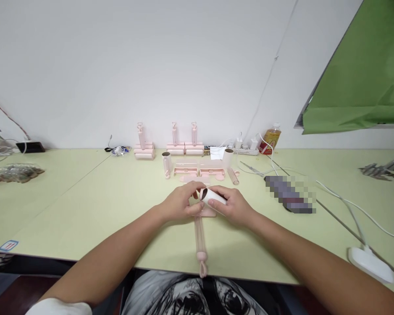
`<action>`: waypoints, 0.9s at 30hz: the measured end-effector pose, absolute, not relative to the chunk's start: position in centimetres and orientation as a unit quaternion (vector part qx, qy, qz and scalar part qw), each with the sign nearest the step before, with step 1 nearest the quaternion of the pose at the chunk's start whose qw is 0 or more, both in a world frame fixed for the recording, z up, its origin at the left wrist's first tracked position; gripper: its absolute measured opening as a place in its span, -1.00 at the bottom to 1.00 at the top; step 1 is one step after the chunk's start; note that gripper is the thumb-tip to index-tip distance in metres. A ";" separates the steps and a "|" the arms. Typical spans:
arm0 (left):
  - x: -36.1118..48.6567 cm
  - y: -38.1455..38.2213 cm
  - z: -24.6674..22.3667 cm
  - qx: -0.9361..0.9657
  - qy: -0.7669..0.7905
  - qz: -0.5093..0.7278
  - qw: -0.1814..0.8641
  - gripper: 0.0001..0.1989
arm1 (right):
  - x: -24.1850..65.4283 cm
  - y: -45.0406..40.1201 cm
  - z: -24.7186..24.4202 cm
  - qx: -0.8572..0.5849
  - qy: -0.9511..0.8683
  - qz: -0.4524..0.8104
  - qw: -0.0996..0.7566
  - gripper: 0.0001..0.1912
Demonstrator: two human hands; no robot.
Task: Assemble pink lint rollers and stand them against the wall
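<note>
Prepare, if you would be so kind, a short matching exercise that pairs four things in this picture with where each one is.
Things:
1. Tilted white roll
2. Drink bottle
3. Handle with a pink loop
4. Green sheet

Places:
A. In the upper right of the view
B. Reaching to the front edge of the table
C. In the right hand
D. Standing near the wall, at the back

Right pairs: 1-C, 2-D, 3-B, 4-A.
</note>
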State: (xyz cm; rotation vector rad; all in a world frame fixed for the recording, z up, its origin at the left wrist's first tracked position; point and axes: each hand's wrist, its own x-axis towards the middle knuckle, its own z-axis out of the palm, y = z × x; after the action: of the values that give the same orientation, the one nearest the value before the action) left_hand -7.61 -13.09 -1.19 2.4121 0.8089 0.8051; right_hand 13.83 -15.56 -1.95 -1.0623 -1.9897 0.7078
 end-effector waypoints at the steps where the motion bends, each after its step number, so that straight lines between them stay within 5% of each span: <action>1: -7.5 -13.1 -1.4 0.869 0.302 0.305 0.246 -0.63 | 13.9 -15.5 -2.0 -0.419 -0.774 0.281 0.382 -0.65; 7: -7.9 -12.2 -1.7 0.815 0.369 0.372 0.248 -0.71 | 14.3 -14.7 -2.2 -0.437 -0.734 0.308 0.420 -0.63; 11: -9.0 -11.2 -1.2 0.816 0.414 0.312 0.256 -0.71 | 14.7 -14.1 -2.0 -0.462 -0.682 0.332 0.460 -0.62; 19: -8.5 -10.9 -1.1 0.888 0.381 0.195 0.167 -0.69 | 15.3 -12.9 -1.6 -0.497 -0.361 0.623 0.485 -0.69; 27: -7.8 -11.0 -1.6 0.862 0.433 0.173 0.199 -0.79 | 15.6 -13.0 -1.1 -0.476 -0.309 0.686 0.455 -0.67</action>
State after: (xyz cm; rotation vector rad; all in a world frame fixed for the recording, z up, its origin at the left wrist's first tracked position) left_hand -7.80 -10.98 -1.56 2.4103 1.2100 0.4838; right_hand 15.62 -12.98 -1.11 -1.1740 -0.7630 1.6931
